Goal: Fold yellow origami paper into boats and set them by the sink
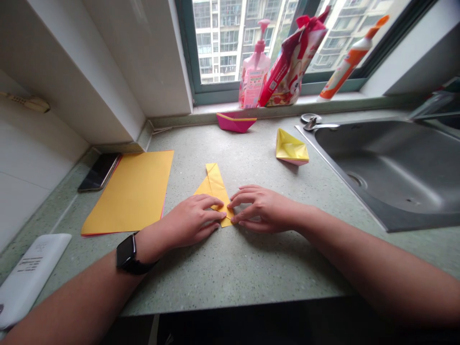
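Pinning the paper (215,184) so it cannot slip, left hand (190,220) and right hand (260,208) lie unclenched, fingertips meeting on its near corner; it lies on the counter (233,268), left of the sink (395,167).

A speckled grey-green countertop (230,273) carries 6 loose things. A folded yellow paper (215,184) lies near the middle. To its left is a stack of orange sheets (132,191) with a dark phone (98,171) just beside the far corner, and a white device (32,273) sits at the near-left edge. Farther back stand 2 paper boats, one yellow (290,148) and one pink (235,122). A steel sink (395,158) is set in on the right.
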The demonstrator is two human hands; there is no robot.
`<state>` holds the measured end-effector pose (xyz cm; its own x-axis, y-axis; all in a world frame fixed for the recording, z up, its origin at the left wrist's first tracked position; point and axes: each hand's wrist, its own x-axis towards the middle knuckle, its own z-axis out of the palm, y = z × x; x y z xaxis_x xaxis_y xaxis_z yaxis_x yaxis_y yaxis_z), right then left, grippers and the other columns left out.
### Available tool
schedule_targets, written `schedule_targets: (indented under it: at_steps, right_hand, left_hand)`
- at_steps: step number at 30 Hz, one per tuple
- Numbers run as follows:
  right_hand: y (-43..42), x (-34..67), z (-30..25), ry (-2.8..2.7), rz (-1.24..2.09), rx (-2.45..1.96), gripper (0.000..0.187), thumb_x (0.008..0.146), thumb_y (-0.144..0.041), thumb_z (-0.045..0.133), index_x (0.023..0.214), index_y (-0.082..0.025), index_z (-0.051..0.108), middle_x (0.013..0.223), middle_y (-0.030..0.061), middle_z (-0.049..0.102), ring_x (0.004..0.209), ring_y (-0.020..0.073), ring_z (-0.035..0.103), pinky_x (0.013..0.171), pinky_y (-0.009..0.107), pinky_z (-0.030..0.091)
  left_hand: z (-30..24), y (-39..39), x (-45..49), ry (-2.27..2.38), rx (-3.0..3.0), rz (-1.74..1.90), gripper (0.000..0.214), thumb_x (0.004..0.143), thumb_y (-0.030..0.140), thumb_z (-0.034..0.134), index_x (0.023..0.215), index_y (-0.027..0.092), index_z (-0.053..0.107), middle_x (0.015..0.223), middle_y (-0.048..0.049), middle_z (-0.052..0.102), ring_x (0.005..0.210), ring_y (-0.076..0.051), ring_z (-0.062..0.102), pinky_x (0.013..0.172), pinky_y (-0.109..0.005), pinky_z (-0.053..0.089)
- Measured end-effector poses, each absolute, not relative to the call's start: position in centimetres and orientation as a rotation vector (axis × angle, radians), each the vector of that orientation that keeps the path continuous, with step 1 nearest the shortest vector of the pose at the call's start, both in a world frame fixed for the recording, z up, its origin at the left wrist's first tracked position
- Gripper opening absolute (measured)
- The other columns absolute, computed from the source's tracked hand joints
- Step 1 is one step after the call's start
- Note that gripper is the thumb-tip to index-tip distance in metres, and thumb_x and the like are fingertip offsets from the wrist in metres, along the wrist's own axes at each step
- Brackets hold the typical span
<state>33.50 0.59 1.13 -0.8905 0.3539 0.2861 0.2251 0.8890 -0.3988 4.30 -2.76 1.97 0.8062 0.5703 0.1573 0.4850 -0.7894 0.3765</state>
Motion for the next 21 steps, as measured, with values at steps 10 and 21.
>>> schedule_targets:
  at_steps: [10,21]
  right_hand:
    - [0.68,34.06,1.93,-2.75,0.674,-0.496,0.023,0.101,-0.021,0.065,0.11,-0.029,0.084,0.128,0.0033,0.083,0.127,0.0237,0.074,0.127,0.056,0.041]
    - [0.45,33.91,1.41,-2.736,0.556,-0.521,0.028,0.1,-0.022,0.067,0.124,-0.03,0.08,0.139,0.0071,0.077,0.117,0.0245,0.076,0.124,0.058,0.045]
  left_hand:
    - [2.0,-2.72,4.25,0.793,2.671,0.346,0.024,0.107,0.025,0.064,0.127,0.026,0.079,0.139,-0.0115,0.073,0.123,-0.028,0.071,0.11,-0.047,0.057]
    - [1.91,-2.74,4.09,0.742,2.697,0.316,0.032,0.108,0.033,0.067,0.139,0.031,0.075,0.141,-0.0121,0.069,0.127,-0.03,0.068,0.114,-0.05,0.055]
